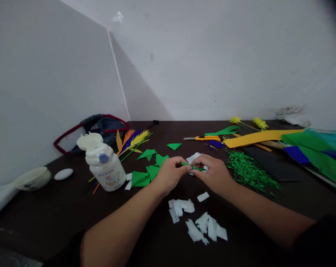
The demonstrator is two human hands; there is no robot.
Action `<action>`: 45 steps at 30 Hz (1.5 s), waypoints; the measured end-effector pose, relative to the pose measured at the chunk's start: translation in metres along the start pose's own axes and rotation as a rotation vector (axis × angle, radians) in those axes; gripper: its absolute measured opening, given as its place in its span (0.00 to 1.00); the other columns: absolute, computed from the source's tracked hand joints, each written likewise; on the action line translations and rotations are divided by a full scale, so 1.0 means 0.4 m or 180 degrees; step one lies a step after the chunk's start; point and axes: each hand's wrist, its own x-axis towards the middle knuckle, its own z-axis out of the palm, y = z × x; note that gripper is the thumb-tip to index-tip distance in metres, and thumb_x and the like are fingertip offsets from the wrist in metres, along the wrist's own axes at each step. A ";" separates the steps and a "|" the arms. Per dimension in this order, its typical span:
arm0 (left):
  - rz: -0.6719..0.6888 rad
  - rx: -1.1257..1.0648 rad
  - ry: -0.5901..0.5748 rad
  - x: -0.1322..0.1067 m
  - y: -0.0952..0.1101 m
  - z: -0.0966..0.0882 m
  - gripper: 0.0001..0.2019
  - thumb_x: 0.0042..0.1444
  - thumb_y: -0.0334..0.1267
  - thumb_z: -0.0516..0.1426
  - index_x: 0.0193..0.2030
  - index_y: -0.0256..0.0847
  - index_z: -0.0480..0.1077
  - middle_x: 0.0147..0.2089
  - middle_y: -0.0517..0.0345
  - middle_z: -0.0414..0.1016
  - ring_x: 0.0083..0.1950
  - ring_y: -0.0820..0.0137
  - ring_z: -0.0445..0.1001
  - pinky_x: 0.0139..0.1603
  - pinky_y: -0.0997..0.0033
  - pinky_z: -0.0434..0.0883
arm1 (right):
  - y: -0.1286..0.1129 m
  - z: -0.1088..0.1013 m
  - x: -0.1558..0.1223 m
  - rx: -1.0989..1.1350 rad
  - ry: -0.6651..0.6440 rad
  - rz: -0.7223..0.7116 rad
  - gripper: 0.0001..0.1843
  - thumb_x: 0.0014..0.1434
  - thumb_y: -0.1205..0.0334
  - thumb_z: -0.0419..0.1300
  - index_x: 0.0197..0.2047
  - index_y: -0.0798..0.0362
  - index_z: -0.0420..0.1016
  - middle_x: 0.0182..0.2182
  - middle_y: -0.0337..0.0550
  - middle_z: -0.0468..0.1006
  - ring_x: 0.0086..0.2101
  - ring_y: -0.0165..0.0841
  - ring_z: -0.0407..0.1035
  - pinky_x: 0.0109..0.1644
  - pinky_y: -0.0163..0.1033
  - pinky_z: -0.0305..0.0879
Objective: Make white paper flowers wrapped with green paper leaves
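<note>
Both hands meet over the middle of a dark table (pixel 59 215). My left hand (pixel 170 172) and my right hand (pixel 213 172) pinch the two ends of a thin green strip (pixel 194 167) between their fingertips, fingers closed. A small crumpled white paper (pixel 194 156) lies just behind the hands. Green paper triangles (pixel 145 174) lie to the left of my left hand. Torn white paper scraps (pixel 195 218) lie on the table between my forearms.
A white glue bottle (pixel 105 163) stands at the left, near a bowl (pixel 33 178) and a white oval (pixel 63 173). Shredded green paper (pixel 248 170), a yellow utility knife (pixel 205 138), coloured foam sheets (pixel 309 146) and paper flowers (pixel 133 140) lie behind. A dark bag (pixel 101 128) rests in the corner.
</note>
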 end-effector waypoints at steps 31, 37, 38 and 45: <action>0.0143 0.0315 -0.1310 0.003 -0.010 -0.037 0.12 0.55 0.38 0.50 0.26 0.36 0.69 0.27 0.57 0.72 0.31 0.73 0.67 0.38 0.72 0.63 | 0.043 -0.034 -0.019 -0.1049 -0.0236 -0.2043 0.10 0.56 0.69 0.52 0.36 0.53 0.74 0.30 0.45 0.74 0.32 0.33 0.62 0.37 0.40 0.62; 0.0950 0.1945 -0.0577 0.003 -0.008 -0.035 0.09 0.54 0.36 0.51 0.28 0.38 0.69 0.27 0.60 0.72 0.33 0.71 0.67 0.48 0.61 0.59 | 0.033 -0.016 -0.008 -0.0116 -0.0213 -0.0605 0.06 0.53 0.65 0.56 0.30 0.52 0.75 0.28 0.43 0.76 0.31 0.32 0.67 0.37 0.39 0.64; 0.1238 0.2368 -0.0383 0.000 -0.004 -0.034 0.08 0.55 0.36 0.51 0.29 0.39 0.69 0.28 0.60 0.72 0.34 0.71 0.67 0.52 0.57 0.54 | 0.031 -0.010 -0.007 0.0131 -0.0240 -0.0080 0.05 0.52 0.64 0.57 0.28 0.53 0.75 0.26 0.42 0.76 0.29 0.32 0.68 0.35 0.39 0.64; 0.1114 0.2364 -0.0378 -0.003 -0.003 -0.034 0.08 0.55 0.40 0.51 0.37 0.43 0.70 0.34 0.60 0.73 0.40 0.68 0.68 0.55 0.53 0.49 | 0.023 -0.003 -0.006 0.0655 -0.0366 0.0651 0.06 0.51 0.64 0.56 0.25 0.54 0.73 0.24 0.41 0.75 0.27 0.31 0.67 0.32 0.36 0.63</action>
